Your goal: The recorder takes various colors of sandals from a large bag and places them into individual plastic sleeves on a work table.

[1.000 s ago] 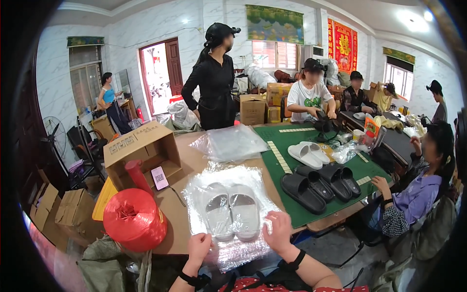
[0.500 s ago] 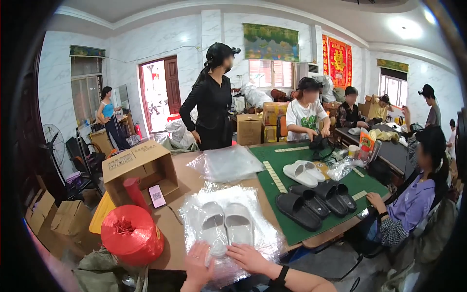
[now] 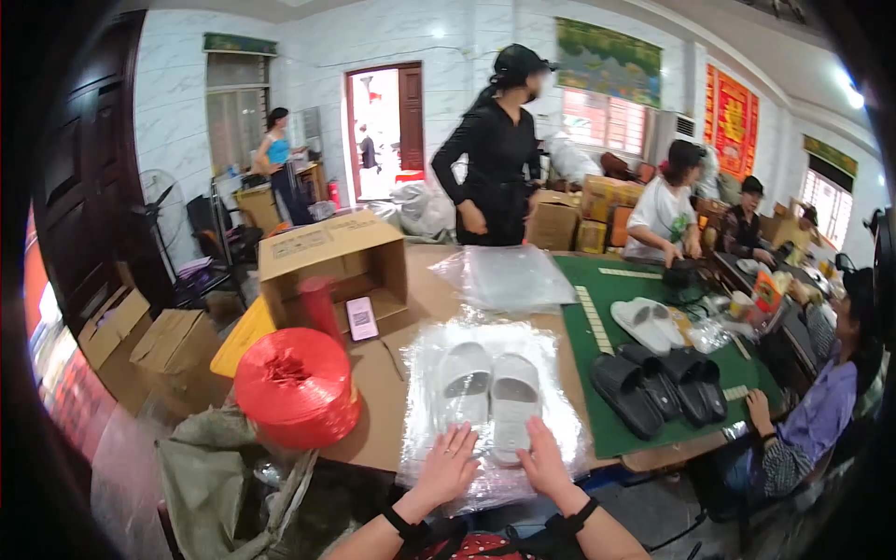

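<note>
In the head view, our only one, we had a pair of pale grey slippers [image 3: 514,381] lying side by side on the desk [image 3: 373,431], with clear plastic [image 3: 422,397] spread around them. Our left hand [image 3: 450,464] was flat and open near the heel of one slipper, and our right hand [image 3: 544,459], also open, lay beside the heel of the other; neither gripped anything. As we judged it, setting the pair straight was done and smoothing the plastic was in hand. We could not tell whether it was closed. Black slippers [image 3: 627,397] and a white pair [image 3: 646,325] lay on the green mat [image 3: 581,399], apparently unwrapped, so those seemed untouched. More clear bags [image 3: 513,277] waited beyond our pair, near an open carton [image 3: 322,245].
</note>
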{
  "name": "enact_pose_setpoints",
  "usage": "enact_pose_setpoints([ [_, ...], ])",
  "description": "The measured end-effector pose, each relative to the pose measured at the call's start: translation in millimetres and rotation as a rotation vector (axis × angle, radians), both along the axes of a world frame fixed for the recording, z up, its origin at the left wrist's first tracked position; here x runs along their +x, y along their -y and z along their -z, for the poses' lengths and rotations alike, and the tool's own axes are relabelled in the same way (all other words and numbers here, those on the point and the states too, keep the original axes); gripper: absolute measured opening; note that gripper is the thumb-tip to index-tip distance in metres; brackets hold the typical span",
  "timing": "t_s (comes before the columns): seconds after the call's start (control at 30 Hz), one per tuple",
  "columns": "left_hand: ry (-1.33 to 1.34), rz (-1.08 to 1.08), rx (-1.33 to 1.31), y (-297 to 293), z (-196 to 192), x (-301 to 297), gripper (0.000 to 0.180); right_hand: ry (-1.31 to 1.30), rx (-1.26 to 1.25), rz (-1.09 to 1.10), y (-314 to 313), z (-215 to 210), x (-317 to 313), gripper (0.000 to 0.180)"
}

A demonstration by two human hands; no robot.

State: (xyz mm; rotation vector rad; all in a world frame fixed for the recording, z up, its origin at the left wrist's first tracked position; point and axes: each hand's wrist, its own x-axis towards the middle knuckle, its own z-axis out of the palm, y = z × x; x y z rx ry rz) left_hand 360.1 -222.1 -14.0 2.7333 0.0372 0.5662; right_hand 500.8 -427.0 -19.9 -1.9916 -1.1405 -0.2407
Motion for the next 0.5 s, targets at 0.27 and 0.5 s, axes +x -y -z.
enact_pose_setpoints([
  [0.27, 0.180, -0.159, -0.237, -5, 20, -5, 0.082, 0.133, -0.086, 0.268, -3, -27, -22, 0.084],
  [0.5, 0.094, -0.345, -0.294, -3, 21, -1, 0.111, -0.032, -0.125, 0.283, -1, -33, -15, 0.095],
])
